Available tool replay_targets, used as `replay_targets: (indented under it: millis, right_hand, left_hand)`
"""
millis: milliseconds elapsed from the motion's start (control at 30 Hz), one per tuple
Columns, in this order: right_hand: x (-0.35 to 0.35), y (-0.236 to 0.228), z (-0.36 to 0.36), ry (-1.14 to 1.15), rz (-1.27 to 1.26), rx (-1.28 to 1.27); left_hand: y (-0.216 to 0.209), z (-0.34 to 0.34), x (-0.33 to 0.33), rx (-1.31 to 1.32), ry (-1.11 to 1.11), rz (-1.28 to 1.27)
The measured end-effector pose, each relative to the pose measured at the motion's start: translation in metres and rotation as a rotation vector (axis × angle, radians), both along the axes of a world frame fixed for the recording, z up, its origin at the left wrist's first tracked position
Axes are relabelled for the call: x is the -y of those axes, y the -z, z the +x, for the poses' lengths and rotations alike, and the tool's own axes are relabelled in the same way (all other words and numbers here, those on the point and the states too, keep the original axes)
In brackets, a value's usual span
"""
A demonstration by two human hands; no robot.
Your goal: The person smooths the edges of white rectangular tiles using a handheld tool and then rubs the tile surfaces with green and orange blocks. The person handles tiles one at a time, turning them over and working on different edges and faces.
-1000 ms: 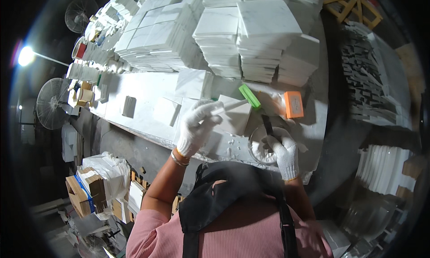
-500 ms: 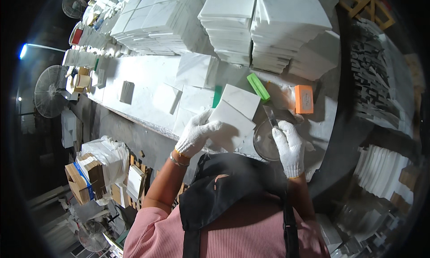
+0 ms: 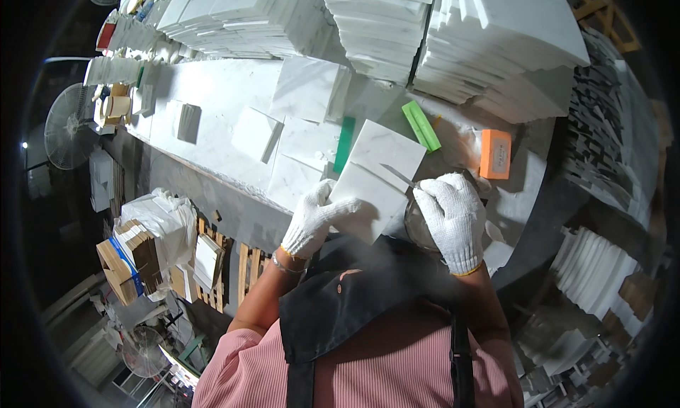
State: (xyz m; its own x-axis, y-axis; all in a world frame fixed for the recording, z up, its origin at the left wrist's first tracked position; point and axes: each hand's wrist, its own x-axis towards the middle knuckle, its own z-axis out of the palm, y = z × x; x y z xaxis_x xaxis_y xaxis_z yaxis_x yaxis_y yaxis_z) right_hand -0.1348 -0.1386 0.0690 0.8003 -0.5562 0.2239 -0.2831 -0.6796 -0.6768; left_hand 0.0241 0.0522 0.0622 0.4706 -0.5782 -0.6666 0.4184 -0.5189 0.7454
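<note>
My left hand [image 3: 315, 220], in a white knit glove, grips the left edge of a white marble tile [image 3: 368, 202], its thumb along the near side. Behind that tile, partly covered by it, lies a second grey-veined tile [image 3: 388, 147]. My right hand [image 3: 453, 213], gloved too, is closed around a putty knife [image 3: 398, 175], whose thin blade reaches over the far right part of the tiles; the handle is hidden in the fist. Under the right hand, a round dark dish [image 3: 416, 227] shows only in part.
A bright green block [image 3: 421, 127] and an orange block [image 3: 495, 154] lie beyond my right hand. A dark green strip [image 3: 344, 144] is beside the tiles. Tall tile stacks [image 3: 379, 32] line the bench's far side. Smaller tiles [image 3: 255, 137] lie to the left.
My right hand has moved up and left, bringing the knife's blade from beside the tiles to over them. My left hand stays at the tile's edge. The view has shifted slightly.
</note>
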Motion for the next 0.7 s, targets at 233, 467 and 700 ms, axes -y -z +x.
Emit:
replay_targets:
  millis: [233,467,700]
  right_hand:
    - [0.004,-0.001,0.007,-0.14,-0.049,-0.083]
    - [0.007,-0.01,0.013,-0.261,-0.055,-0.13]
    - [0.006,-0.011,0.013,-0.275,-0.046,-0.115]
  left_hand:
    - [-0.002,0.002,0.002,-0.064,-0.019,-0.002]
    - [-0.009,0.004,0.008,-0.091,-0.044,0.026]
    - [-0.012,0.004,0.009,-0.071,-0.036,0.031]
